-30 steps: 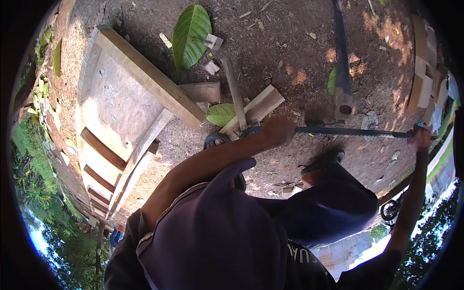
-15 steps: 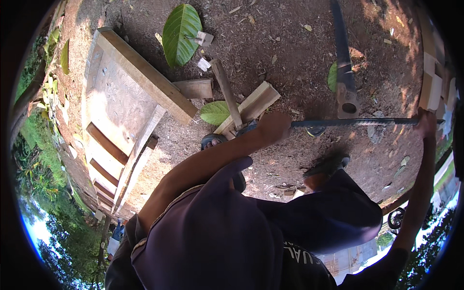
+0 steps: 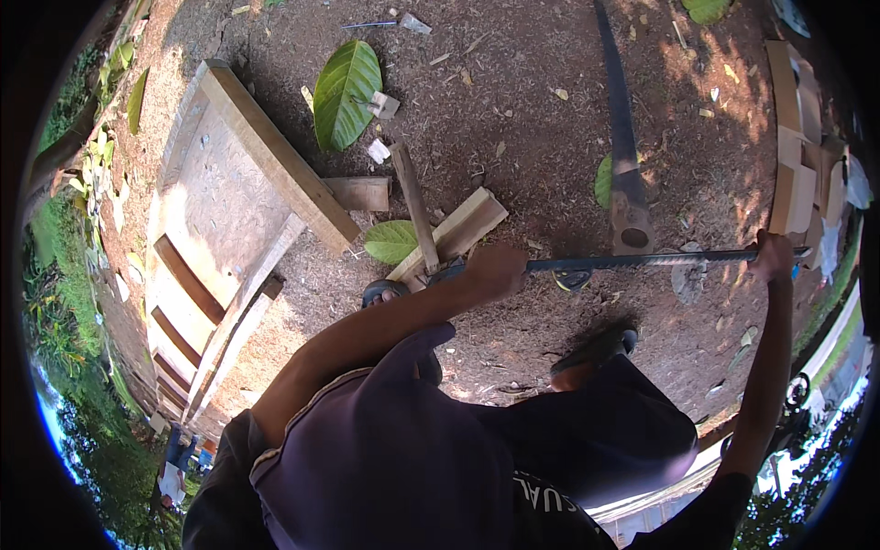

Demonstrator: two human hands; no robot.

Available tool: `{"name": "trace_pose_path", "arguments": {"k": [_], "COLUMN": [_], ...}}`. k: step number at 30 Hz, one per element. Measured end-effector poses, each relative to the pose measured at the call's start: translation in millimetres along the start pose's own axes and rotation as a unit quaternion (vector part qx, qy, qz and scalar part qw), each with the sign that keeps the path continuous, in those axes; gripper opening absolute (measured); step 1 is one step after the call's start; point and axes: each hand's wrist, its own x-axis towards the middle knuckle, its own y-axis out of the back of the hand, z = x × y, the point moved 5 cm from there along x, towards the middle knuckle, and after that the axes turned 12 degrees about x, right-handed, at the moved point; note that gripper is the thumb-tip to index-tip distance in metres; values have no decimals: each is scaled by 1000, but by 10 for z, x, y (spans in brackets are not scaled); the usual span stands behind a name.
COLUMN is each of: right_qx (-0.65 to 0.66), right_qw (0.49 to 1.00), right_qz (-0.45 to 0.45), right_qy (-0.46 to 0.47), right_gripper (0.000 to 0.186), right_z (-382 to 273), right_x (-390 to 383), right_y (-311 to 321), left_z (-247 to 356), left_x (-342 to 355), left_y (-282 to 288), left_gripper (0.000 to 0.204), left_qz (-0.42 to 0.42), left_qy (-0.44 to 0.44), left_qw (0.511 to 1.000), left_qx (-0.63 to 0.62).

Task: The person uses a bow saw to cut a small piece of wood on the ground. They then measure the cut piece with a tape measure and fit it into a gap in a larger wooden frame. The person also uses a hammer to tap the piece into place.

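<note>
A long, thin, dark metal bar [image 3: 642, 260] stretches level in front of me, above the dirt. My left hand [image 3: 498, 271] is wrapped round its left end, and my right hand [image 3: 773, 257] grips it close to the right end, that arm stretched far out. Beneath and beyond my left hand lie a short wooden block [image 3: 472, 223] and a narrow wooden stick [image 3: 415, 206] leaning across it. A handsaw [image 3: 621, 119] with a wooden handle lies on the ground past the bar. Behind the bar shows part of a small black-and-yellow object [image 3: 574, 279], too hidden to name.
To the left stands a wooden frame [image 3: 275, 151] with a panel and several slats. Large green leaves [image 3: 346, 87] and wood offcuts [image 3: 360, 192] lie on the ground. Cardboard [image 3: 786, 137] lies at the far right. A person [image 3: 171, 472] is in the left background.
The whole scene has shifted slightly left in view, showing more cardboard at right. Both hands keep their hold on the bar, which now slopes a little less downward at its left end.
</note>
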Motion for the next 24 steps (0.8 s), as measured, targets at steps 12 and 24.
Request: {"name": "trace_pose_path", "arguments": {"k": [12, 24], "right_qx": [26, -76], "right_qw": [985, 929], "right_qz": [170, 339], "right_qy": [-11, 129], "right_gripper": [21, 45], "right_z": [-751, -1325], "right_x": [-294, -2366], "right_y": [1626, 1554], "left_z": [-191, 225], "left_x": [-454, -809], "left_y": [263, -11], "left_gripper": [22, 13], "left_qz": [100, 272], "left_qy": [116, 124], "left_qw": [986, 951], "left_qx": [-71, 78]}}
